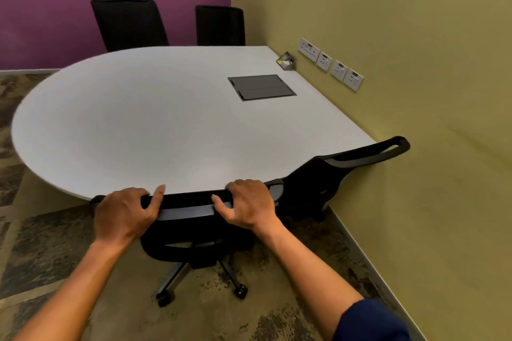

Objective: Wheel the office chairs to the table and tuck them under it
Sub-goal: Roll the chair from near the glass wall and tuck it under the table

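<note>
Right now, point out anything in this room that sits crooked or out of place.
One thing: the black chair by the yellow wall leans tilted against the table edge, not squared. The chair in both hands' grip looks straight.

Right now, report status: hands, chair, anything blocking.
Both hands, left and right, clamped on near chair's backrest. Backrest at table edge. Neighbouring chair close on right, beside wall; watch it.
</note>
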`<state>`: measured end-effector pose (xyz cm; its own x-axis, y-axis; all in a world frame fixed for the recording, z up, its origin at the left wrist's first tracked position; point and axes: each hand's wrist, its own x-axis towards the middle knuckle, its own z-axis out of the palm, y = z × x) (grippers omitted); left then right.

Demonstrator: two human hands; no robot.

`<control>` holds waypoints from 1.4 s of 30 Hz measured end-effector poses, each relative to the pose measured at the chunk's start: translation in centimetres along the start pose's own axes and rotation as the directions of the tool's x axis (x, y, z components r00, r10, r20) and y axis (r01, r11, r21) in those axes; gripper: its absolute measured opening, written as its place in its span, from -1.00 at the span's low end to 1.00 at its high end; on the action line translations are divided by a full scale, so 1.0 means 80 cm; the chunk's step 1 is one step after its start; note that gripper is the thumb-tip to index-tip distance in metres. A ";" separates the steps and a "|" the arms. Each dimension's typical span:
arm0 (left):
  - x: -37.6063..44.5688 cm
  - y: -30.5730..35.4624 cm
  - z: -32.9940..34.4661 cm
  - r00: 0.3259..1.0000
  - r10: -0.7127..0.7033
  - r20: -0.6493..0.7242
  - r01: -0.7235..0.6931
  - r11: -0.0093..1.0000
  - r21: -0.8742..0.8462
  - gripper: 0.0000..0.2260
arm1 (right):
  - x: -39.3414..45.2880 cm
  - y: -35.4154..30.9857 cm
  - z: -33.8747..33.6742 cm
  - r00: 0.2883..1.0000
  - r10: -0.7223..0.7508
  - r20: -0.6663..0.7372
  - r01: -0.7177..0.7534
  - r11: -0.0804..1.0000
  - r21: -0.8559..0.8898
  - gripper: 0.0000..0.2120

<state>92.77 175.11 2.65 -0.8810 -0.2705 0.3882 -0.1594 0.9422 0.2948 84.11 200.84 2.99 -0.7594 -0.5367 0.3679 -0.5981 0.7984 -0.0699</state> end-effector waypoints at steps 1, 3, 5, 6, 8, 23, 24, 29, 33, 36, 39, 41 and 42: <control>0.007 0.002 0.006 1.000 0.002 -0.008 -0.003 1.000 -0.013 -0.33 | 0.002 0.004 0.001 1.000 0.012 0.003 -0.012 1.000 -0.003 -0.38; 0.015 -0.002 0.004 0.999 0.005 -0.038 -0.005 1.000 -0.012 -0.35 | 0.010 0.002 0.003 1.000 -0.004 -0.018 0.003 1.000 -0.011 -0.38; 0.019 -0.007 0.005 0.998 0.015 -0.054 -0.015 1.000 -0.008 -0.38 | 0.014 -0.001 0.004 1.000 -0.006 -0.020 0.005 1.000 -0.019 -0.38; 0.018 -0.009 0.004 0.998 0.028 -0.057 -0.027 1.000 0.008 -0.38 | 0.012 -0.004 0.005 1.000 -0.003 -0.018 0.003 1.000 -0.023 -0.38; 0.010 -0.011 0.009 0.998 0.036 -0.049 -0.036 0.999 0.001 -0.36 | 0.003 -0.008 0.011 1.000 -0.006 0.007 0.006 1.000 -0.015 -0.38; -0.081 0.029 -0.031 1.000 0.005 -0.029 -0.005 1.000 -0.001 -0.37 | -0.085 -0.021 -0.020 0.996 0.066 0.052 -0.066 0.998 0.000 -0.41; -0.087 0.026 -0.039 1.000 0.000 -0.028 0.000 1.000 0.000 -0.37 | -0.088 -0.026 -0.018 0.997 0.058 0.052 -0.058 0.998 -0.005 -0.41; -0.093 0.025 -0.047 1.000 0.002 0.017 -0.001 1.000 -0.008 -0.35 | -0.096 -0.029 -0.019 0.998 0.052 0.039 -0.052 0.999 -0.005 -0.41; -0.084 0.026 -0.049 1.000 -0.009 0.023 0.010 1.000 -0.015 -0.33 | -0.081 -0.024 -0.018 0.999 0.030 0.019 -0.030 0.999 -0.035 -0.46; -0.070 0.031 -0.041 0.997 -0.038 0.061 0.038 0.999 0.002 -0.32 | -0.067 -0.011 -0.016 1.000 0.024 0.008 -0.024 0.999 -0.034 -0.47; -0.050 0.026 -0.027 0.997 -0.043 0.070 0.046 0.998 -0.038 -0.33 | -0.045 -0.003 -0.009 0.999 0.038 0.015 -0.038 0.999 -0.022 -0.43; -0.033 0.015 -0.025 0.998 -0.036 0.042 0.039 0.998 -0.055 -0.35 | -0.031 -0.010 -0.006 0.999 0.034 0.018 -0.034 0.999 -0.008 -0.42; -0.022 0.008 -0.023 0.999 -0.044 0.022 0.046 0.997 -0.060 -0.36 | -0.022 -0.014 -0.003 0.999 0.035 0.007 -0.035 0.999 -0.003 -0.42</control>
<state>95.06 175.83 3.77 -0.8827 -0.3075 0.3553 -0.1725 0.9154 0.3638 86.16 200.94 2.64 -0.7816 -0.5101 0.3591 -0.5703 0.8176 -0.0799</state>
